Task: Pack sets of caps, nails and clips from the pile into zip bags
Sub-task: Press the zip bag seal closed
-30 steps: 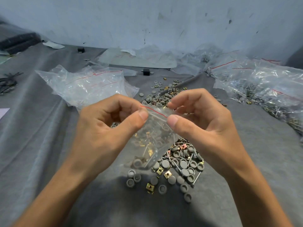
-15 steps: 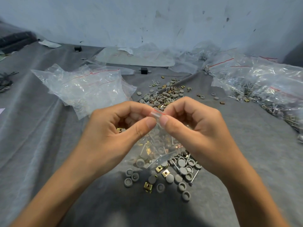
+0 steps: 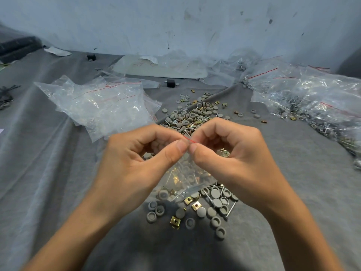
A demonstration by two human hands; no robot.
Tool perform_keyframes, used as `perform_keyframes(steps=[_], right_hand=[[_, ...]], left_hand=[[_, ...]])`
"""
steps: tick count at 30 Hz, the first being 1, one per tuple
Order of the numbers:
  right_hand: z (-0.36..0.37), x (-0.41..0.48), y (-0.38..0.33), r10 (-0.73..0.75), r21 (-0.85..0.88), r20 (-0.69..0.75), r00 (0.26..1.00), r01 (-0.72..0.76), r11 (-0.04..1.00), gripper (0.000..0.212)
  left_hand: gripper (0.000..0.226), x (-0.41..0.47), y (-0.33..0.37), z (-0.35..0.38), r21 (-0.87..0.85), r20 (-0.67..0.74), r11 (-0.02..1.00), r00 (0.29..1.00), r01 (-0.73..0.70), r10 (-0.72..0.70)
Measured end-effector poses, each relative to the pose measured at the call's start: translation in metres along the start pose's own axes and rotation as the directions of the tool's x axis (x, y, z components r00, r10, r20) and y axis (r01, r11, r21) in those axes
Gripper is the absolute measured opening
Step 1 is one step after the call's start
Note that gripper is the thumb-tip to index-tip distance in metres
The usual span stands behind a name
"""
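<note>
A small clear zip bag with a red strip hangs between my hands, holding grey caps, gold clips and nails. My left hand and my right hand both pinch its top edge between thumb and forefinger, thumbs almost touching. Under the bag lies a near pile of grey caps, gold clips and nails. A larger pile of parts spreads farther back on the grey cloth.
A heap of empty zip bags lies at the left. Many filled bags are stacked along the right. Flat plastic sheets and a small black block lie near the pale wall.
My two pinching hands have slid together along the bag's top edge, from a wide spread to thumbs nearly meeting. The bag hangs lower, closer to the near pile.
</note>
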State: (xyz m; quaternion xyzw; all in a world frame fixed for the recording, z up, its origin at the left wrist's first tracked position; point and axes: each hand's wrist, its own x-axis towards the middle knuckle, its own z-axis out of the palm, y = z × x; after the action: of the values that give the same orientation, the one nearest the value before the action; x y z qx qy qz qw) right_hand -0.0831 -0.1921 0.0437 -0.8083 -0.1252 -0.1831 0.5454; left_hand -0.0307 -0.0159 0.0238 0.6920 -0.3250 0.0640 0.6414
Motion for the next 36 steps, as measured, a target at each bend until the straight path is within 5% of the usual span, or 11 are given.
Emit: perform_keyframes(steps=[7,34,36], right_hand=[[0.007,-0.001,-0.001,-0.103,-0.318,-0.067,0.992,0.076,0.945,0.013],[-0.037,-0.003,0.025,0.042,-0.420,-0.124,0.991,-0.091,0.903,0.016],[-0.043,-0.005,0.033,0.089,-0.324,-0.112,0.990,-0.121,0.938,0.016]], left_hand=[[0.017,-0.001,-0.001,0.003,-0.037,0.028,0.999,0.999,0.026,-0.025],[0.006,0.008,-0.006,-0.013,0.021,-0.193,0.999,0.980,-0.038,0.041],[0.007,0.011,-0.009,-0.020,-0.013,-0.208,0.999,0.978,-0.038,0.034]])
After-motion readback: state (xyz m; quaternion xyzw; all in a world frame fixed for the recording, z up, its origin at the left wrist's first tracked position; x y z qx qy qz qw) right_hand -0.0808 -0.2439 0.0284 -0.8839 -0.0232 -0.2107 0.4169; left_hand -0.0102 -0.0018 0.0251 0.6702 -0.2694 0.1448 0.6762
